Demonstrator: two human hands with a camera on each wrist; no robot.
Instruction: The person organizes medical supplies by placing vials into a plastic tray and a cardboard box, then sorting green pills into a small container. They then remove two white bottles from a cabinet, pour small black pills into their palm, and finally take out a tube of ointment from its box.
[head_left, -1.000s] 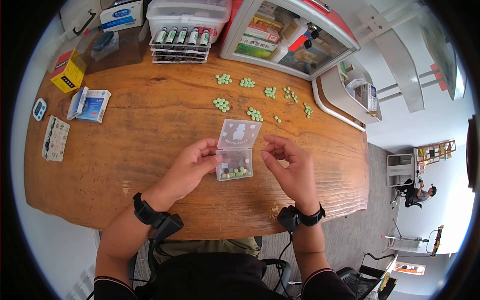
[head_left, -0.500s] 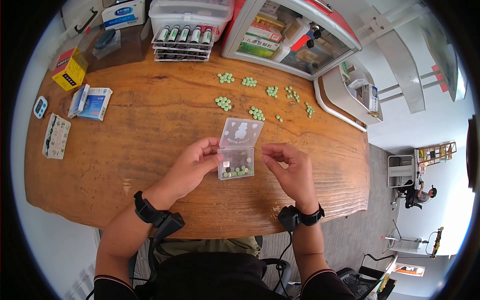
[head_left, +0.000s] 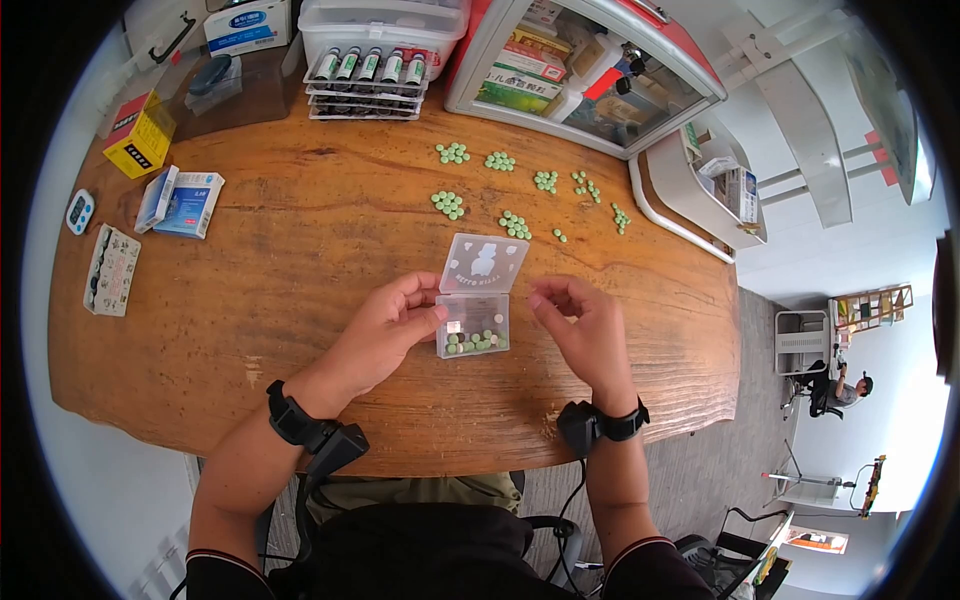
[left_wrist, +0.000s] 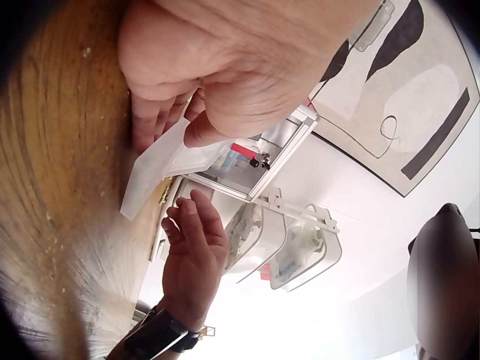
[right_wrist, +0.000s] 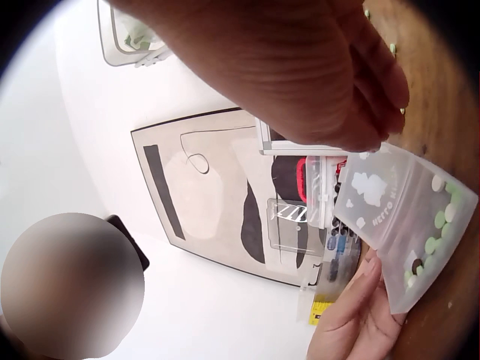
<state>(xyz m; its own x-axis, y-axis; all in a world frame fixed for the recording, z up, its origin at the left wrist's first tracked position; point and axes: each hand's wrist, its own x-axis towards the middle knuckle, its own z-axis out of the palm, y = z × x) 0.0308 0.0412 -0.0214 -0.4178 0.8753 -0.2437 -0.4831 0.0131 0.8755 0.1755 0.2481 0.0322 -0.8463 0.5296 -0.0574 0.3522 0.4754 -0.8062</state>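
Observation:
A clear plastic box with its printed lid raised lies on the table, green, white and dark pills in its lower part. My left hand grips its left side, thumb at the front edge; the left wrist view shows the box edge-on under that thumb. Just right of the box hovers my right hand, fingers loosely bent, apart from it. No pill shows at its fingertips. In the right wrist view, the lid is partly behind my right hand.
Several groups of green pills lie beyond the box. Medicine boxes, a timer and a patterned case are at the left. At the back stand vial trays, a plastic bin and a glass-fronted cabinet.
My right hand has shifted slightly, its fingertips now a little farther right of the box. My left hand keeps its grip, and the box stays in place.

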